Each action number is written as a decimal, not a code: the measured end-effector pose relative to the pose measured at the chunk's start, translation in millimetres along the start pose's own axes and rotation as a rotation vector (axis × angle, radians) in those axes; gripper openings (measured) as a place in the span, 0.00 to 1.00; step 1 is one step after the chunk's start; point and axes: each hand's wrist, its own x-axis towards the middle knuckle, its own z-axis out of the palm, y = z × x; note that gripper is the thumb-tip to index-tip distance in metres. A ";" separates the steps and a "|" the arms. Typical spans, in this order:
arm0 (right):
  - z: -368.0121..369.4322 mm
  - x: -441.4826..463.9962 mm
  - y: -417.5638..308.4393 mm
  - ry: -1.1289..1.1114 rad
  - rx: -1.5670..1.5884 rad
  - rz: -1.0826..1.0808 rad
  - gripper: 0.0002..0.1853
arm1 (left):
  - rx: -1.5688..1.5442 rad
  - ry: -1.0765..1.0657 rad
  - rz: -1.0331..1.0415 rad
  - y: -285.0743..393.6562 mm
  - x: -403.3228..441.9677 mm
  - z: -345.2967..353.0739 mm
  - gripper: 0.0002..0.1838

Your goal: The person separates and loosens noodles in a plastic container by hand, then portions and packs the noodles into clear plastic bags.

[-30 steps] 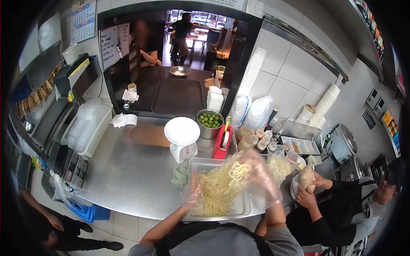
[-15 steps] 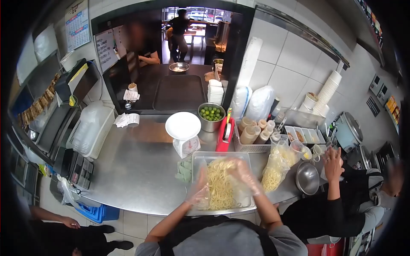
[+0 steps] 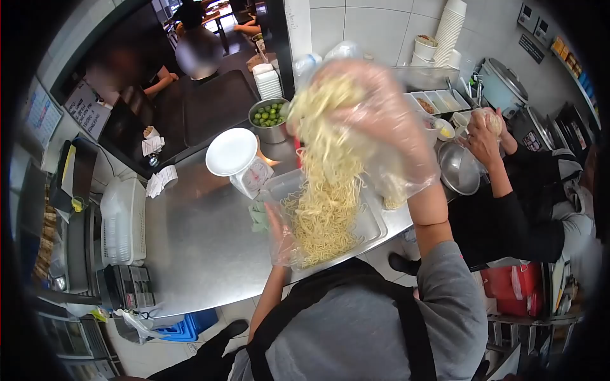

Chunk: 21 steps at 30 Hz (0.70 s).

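Right hand (image 3: 375, 105), in clear plastic glove (image 3: 416, 159), clamped on noodles (image 3: 325, 209), raised well above shallow tray (image 3: 373, 222). Noodles pale yellow, thin, tangled; blurred clump at hand, long strands hanging in thick curtain down to loose, curly heap in tray. Left hand (image 3: 279, 236), gloved too, at tray's left side, just beside heap; whether it grips anything, cannot tell from here. Tray sits on steel counter (image 3: 197, 247), bare along its right part. Beyond, white scale (image 3: 232, 153) and pot (image 3: 273, 134) of green fruit (image 3: 269, 115); off right, co-worker's hands (image 3: 484, 141) near metal bowl (image 3: 455, 170).
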 end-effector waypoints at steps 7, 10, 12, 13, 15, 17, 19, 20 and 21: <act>46.5 -33.1 153.2 -0.716 -0.019 0.065 0.20 | -0.388 0.024 -0.085 21.4 8.0 4.2 0.43; 70.3 -80.8 232.9 -0.637 -0.256 0.121 0.22 | -0.054 -0.099 0.001 13.1 18.2 -1.6 0.40; 58.6 -89.8 229.9 -0.609 -0.633 0.098 0.24 | 0.122 -0.191 0.048 -6.2 36.1 -2.5 0.38; 41.6 -94.6 208.8 -0.616 -0.759 0.225 0.25 | 0.125 -0.228 0.036 -19.1 40.4 1.2 0.37; 27.8 -102.2 159.5 -0.834 -0.794 0.809 0.27 | 0.192 -0.213 0.023 -25.0 38.2 6.1 0.34; 28.0 -149.8 194.0 -0.785 -0.660 0.747 0.26 | 0.328 -0.111 0.041 -18.1 36.2 13.4 0.31; 77.2 -211.1 253.1 -0.312 -0.840 0.538 0.24 | 0.263 -0.070 -0.005 -21.1 34.6 21.0 0.31; 84.0 -215.0 260.8 -0.134 -0.747 0.487 0.23 | 0.223 -0.050 -0.027 -24.8 33.4 25.6 0.30; 90.7 -212.5 259.0 0.033 -0.650 0.416 0.23 | 0.200 -0.051 -0.043 -29.2 31.6 27.7 0.29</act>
